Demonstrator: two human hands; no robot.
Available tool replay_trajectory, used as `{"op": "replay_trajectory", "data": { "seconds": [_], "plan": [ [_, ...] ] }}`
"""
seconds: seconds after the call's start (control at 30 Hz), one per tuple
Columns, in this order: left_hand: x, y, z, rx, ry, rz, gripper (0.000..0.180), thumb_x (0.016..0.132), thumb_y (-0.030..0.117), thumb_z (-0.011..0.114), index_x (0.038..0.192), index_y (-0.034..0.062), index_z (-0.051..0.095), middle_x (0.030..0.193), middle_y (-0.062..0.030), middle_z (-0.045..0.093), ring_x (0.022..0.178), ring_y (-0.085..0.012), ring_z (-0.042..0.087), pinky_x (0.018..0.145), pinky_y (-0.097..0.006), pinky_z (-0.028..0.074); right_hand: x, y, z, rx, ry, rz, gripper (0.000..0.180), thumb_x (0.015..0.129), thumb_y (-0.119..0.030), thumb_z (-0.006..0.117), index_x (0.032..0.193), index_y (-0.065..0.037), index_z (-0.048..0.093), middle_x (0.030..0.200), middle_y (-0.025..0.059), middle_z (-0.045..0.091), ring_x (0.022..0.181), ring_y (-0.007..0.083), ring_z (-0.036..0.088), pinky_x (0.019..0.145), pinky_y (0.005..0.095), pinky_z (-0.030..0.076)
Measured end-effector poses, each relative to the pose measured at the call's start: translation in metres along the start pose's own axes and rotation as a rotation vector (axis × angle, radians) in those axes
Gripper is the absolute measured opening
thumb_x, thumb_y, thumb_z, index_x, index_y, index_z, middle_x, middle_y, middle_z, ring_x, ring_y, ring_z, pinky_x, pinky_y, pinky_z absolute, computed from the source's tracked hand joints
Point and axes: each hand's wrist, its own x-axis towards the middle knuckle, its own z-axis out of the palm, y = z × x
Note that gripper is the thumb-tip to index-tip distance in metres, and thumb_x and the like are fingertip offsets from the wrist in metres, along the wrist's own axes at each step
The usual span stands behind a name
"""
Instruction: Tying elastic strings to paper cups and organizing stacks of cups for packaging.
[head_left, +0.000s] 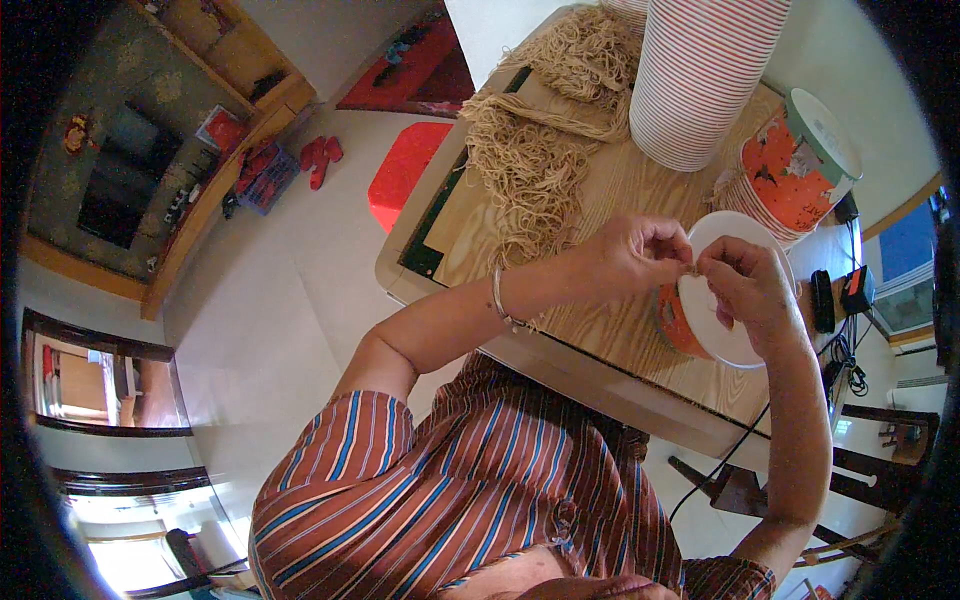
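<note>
Over the wooden tabletop my left hand (645,258) and my right hand (748,283) meet, thumbs and fingertips pinched together. A small beige bit shows between them, looking like the end of a string; its length is mostly hidden by the fingers. Just below my hands lies a tub (722,325) with an orange printed side and a white round face, partly covered by my right hand. Loose beige strings (525,165) lie heaped to the left of my hands, with another tangled heap (590,55) farther back.
A tall stack of white, red-rimmed tubs (705,75) rises at the back. More orange tubs (785,170) stand nested on the right, near black cables (848,355) and a dark box (857,290). Left of the table is a red stool (405,172); a dark wooden chair (745,495) stands at the right.
</note>
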Motion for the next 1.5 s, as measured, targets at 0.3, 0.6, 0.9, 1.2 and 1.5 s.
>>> {"op": "replay_trajectory", "data": {
  "seconds": [0.3,0.6,0.9,1.2,1.5],
  "plan": [
    [0.004,-0.009,-0.006,-0.311,-0.074,-0.14,0.011,0.089,0.01,0.06,0.097,0.0021,0.063,0.085,-0.0008,0.064,0.075,-0.0089,0.058,0.068,-0.024,0.048,0.004,0.03,0.008,0.062,0.029,-0.211,0.011,0.087,-0.013,0.064,0.088,-0.003,0.059,0.069,0.0006,0.058,0.056,0.0061,0.052,0.046,0.0227,0.042],
    [0.004,-0.004,-0.002,-0.377,-0.034,-0.171,0.01,0.087,0.007,0.062,0.095,0.0017,0.065,0.083,-0.0012,0.065,0.072,-0.0078,0.058,0.065,-0.023,0.046,-0.001,0.029,0.007,0.063,0.012,-0.368,0.017,0.088,-0.008,0.06,0.102,-0.003,0.054,0.074,0.0033,0.058,0.064,0.0092,0.057,0.06,0.0244,0.048],
    [0.005,-0.005,-0.004,-0.336,-0.033,-0.162,0.012,0.086,0.011,0.065,0.095,0.0027,0.064,0.082,0.0,0.063,0.072,-0.0073,0.057,0.066,-0.022,0.047,-0.005,0.017,0.015,-0.18,0.18,-0.462,0.011,0.087,-0.008,0.063,0.097,-0.004,0.06,0.076,0.009,0.065,0.068,0.0156,0.065,0.063,0.0301,0.051],
    [0.01,-0.006,-0.008,0.001,-0.024,0.002,0.013,0.085,0.011,0.065,0.093,0.0011,0.064,0.081,-0.0001,0.064,0.074,-0.0045,0.055,0.068,-0.022,0.047,-0.012,0.014,0.017,-0.48,0.256,-0.62,0.008,0.086,-0.007,0.061,0.093,-0.004,0.059,0.08,0.0177,0.064,0.072,0.0342,0.065,0.065,0.0394,0.051],
    [0.003,0.013,-0.004,0.338,-0.023,0.048,0.017,0.086,0.016,0.064,0.098,0.0035,0.062,0.083,0.0014,0.063,0.077,-0.0056,0.055,0.068,-0.023,0.046,-0.004,0.019,0.017,-0.443,0.267,-0.528,0.004,0.083,-0.006,0.059,0.085,-0.002,0.059,0.068,0.0147,0.06,0.06,0.026,0.061,0.058,0.0363,0.049]
  ]
}}
